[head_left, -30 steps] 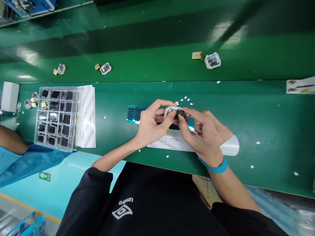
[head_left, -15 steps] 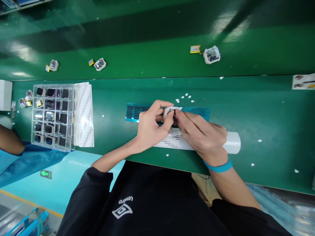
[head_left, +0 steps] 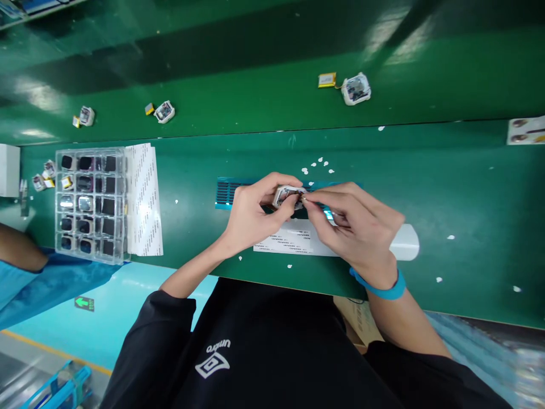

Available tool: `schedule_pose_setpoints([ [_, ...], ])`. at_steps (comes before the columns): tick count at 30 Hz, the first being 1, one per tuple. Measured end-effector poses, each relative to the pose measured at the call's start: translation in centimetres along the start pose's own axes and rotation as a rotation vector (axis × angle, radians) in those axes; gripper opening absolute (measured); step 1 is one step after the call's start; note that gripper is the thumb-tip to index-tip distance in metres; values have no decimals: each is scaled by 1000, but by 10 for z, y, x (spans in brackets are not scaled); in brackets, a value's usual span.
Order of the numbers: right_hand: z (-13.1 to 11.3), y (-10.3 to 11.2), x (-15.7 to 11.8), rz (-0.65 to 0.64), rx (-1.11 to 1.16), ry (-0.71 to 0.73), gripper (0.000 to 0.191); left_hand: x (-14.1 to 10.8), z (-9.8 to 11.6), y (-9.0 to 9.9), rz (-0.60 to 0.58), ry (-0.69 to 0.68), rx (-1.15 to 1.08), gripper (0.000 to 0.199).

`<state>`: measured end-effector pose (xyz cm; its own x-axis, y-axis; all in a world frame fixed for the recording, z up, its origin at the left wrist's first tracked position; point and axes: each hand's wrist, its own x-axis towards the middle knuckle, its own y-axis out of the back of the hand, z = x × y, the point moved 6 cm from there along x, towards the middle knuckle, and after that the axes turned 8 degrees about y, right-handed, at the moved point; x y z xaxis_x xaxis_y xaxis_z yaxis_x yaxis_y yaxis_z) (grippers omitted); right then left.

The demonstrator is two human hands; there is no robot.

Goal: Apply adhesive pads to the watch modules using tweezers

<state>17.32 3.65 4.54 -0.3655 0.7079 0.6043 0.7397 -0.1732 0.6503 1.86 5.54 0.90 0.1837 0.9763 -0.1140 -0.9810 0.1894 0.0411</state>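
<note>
My left hand [head_left: 259, 213] grips a small white device housing [head_left: 279, 197] between thumb and fingers, its open side showing electronics. At the housing's right edge, my right hand [head_left: 355, 224] has thumb and index finger pinched together. Whatever sits between those fingertips is too small to make out. Under both hands lie a blue strip with dark slots [head_left: 230, 194] and a white printed backing sheet [head_left: 281, 238], whose right end curls up. Several tiny white sticker pieces [head_left: 320, 159] are scattered just beyond the hands.
On the left stands a clear compartment tray [head_left: 96, 196] of dark-screened parts, beside printed sheets [head_left: 142, 199]. Along the back lie open white housings [head_left: 356, 89], wired to battery cells [head_left: 327, 80]. A co-worker's arm [head_left: 21, 250] reaches in at far left.
The housing has tilted so more of its inside shows. My right hand has shifted slightly right, fingers more extended. A pale strip that was below its fingers no longer shows there.
</note>
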Motion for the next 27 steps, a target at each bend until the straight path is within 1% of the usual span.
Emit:
schedule_pose_setpoints([
  [2,3,2,0,30,-3,-30,18,0,-3,-2,-24,8,-21,14],
  [5,3,5,1,60,18,-12,23,1,-5,0,-21,17,-15,16],
  [10,3,3,3,5,-10,22,18,2,-6,3,-15,33,45,15],
  [13,4,3,3,17,-30,31,18,2,-6,2,-37,30,70,13],
  [16,5,3,0,24,-44,46,20,2,-5,0,-73,41,41,11],
  [19,5,1,-6,13,-142,103,26,3,-4,0,-109,50,6,10],
  [23,7,-4,-15,-63,-347,176,26,3,-3,1,-113,55,41,11],
  [25,7,-5,-17,-62,-343,197,29,3,-3,2,-110,55,28,12],
  [27,9,-5,-17,-58,-328,183,31,3,-3,2,-126,65,-7,12],
])
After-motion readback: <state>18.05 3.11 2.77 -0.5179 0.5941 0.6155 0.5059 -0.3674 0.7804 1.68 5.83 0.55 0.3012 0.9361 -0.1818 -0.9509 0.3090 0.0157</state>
